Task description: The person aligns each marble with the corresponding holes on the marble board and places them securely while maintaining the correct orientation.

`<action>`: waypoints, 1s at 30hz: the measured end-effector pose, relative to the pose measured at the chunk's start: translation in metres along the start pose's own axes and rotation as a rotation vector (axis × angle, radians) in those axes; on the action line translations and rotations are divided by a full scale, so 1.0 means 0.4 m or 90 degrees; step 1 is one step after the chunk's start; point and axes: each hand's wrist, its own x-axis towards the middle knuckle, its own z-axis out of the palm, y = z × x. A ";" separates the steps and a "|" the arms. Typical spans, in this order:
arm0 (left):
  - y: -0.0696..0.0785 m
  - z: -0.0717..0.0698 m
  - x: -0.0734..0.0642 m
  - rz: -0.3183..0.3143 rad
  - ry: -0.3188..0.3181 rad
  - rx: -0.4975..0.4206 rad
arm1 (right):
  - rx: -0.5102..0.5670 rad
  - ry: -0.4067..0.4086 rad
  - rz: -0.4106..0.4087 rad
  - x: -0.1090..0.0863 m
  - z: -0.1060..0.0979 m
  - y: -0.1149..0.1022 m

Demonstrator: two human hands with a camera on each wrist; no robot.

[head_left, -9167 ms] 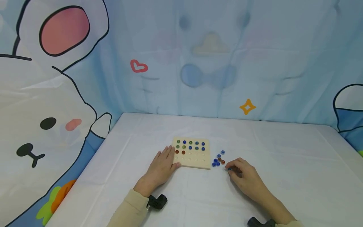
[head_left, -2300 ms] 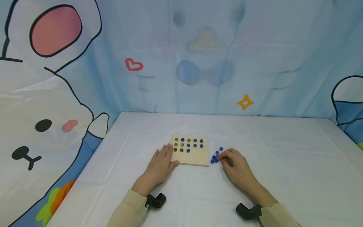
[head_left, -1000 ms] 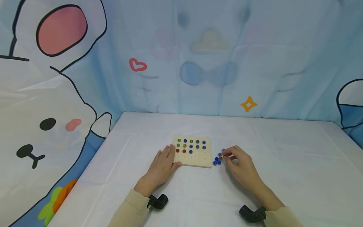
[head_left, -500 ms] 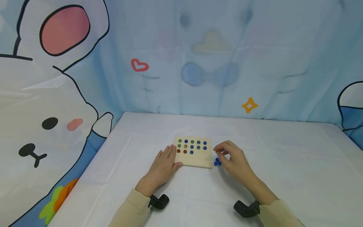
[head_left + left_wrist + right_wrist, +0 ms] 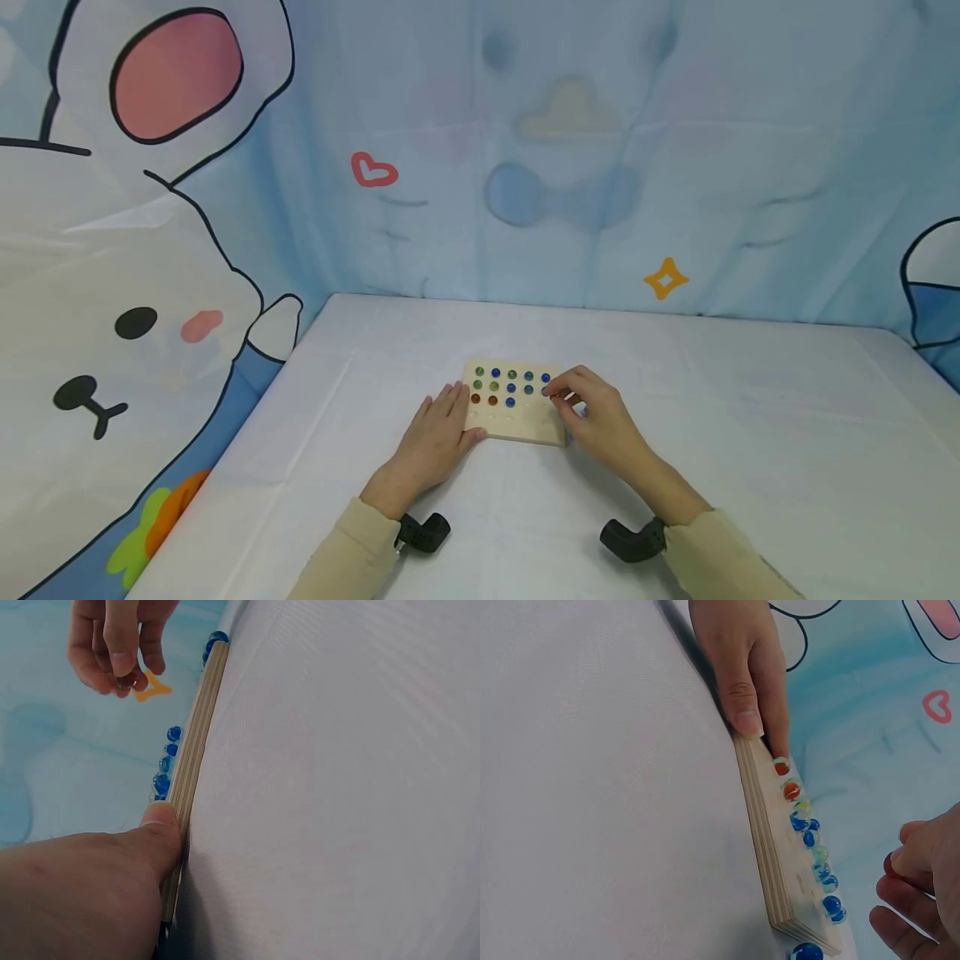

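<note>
A pale wooden board (image 5: 517,427) with rows of round hollows lies on the table. Green and blue marbles fill its two far rows; two red marbles (image 5: 483,400) and a blue marble (image 5: 510,402) sit in the third row. My left hand (image 5: 431,446) rests along the board's left side with straight fingers, its thumb (image 5: 159,817) pressed at the near edge. Above the board's right part, my right hand (image 5: 596,417) pinches a reddish marble (image 5: 891,864) between thumb and fingertips. The fingers partly cover the marble.
Loose blue marbles (image 5: 217,637) lie just off the board's right end; the right hand hides them in the head view. White cloth (image 5: 750,433) covers the table, and a blue printed curtain (image 5: 442,242) hangs behind it.
A blue marble has joined the third row. The right hand has gone to the loose marbles, picked up a reddish one and moved left over the board. The left hand stays in place.
</note>
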 end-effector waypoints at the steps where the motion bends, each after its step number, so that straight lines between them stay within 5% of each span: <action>1: -0.001 0.001 0.001 0.001 0.001 0.001 | 0.000 -0.003 0.000 0.001 0.005 0.001; 15: -0.001 0.001 0.002 0.000 -0.007 0.018 | 0.041 -0.053 0.030 0.000 0.058 0.008; 30: -0.004 0.002 0.005 0.008 -0.005 0.017 | -0.005 -0.052 0.065 0.020 0.102 0.013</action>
